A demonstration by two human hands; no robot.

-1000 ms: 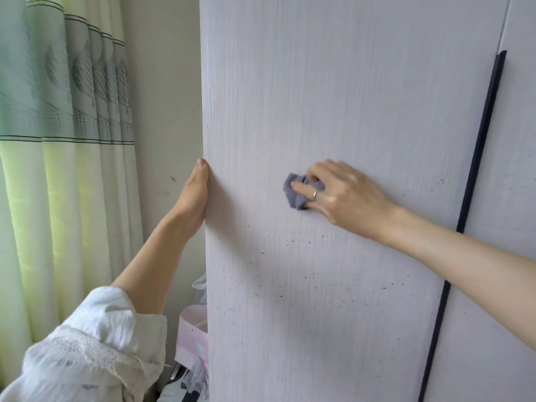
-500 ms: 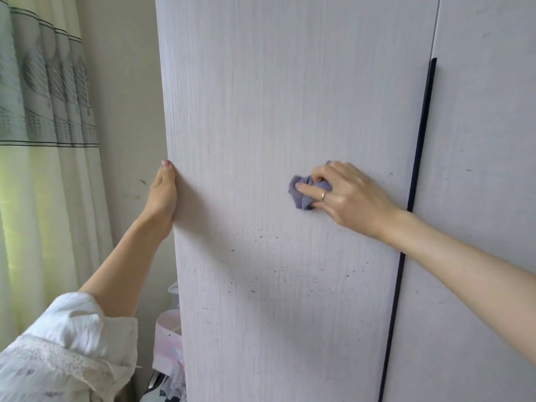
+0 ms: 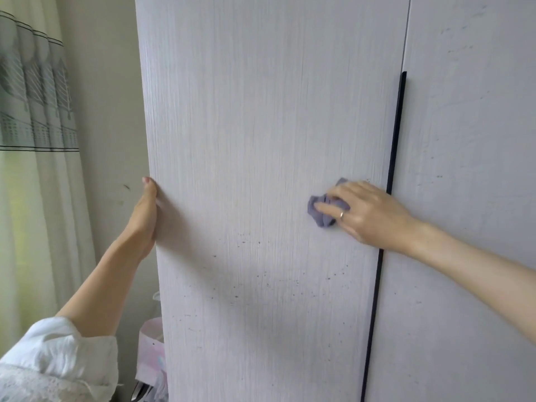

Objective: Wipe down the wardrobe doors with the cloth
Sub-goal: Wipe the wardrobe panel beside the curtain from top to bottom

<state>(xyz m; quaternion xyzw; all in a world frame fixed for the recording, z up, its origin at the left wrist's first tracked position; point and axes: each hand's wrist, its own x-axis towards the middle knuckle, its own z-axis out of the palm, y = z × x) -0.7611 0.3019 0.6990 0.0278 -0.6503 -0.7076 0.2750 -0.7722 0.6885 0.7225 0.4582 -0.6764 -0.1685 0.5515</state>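
The pale wood-grain wardrobe door (image 3: 261,126) fills the middle of the view, with dark specks across its lower half. My right hand (image 3: 368,213) holds a small bunched purple-grey cloth (image 3: 317,211) against the door, just left of the dark vertical handle strip (image 3: 394,140). A second door (image 3: 470,140) lies right of that strip. My left hand (image 3: 145,216) rests with straight fingers against the wardrobe's left edge at about the same height; most of its fingers are hidden behind the edge.
A green and white curtain (image 3: 32,140) hangs at the left, with a bare wall strip (image 3: 107,111) between it and the wardrobe. A pink and white bag (image 3: 150,352) stands low beside the wardrobe's left side.
My right hand has slid the cloth to the right across the door, up to the dark handle strip. My left hand stays at the left edge.
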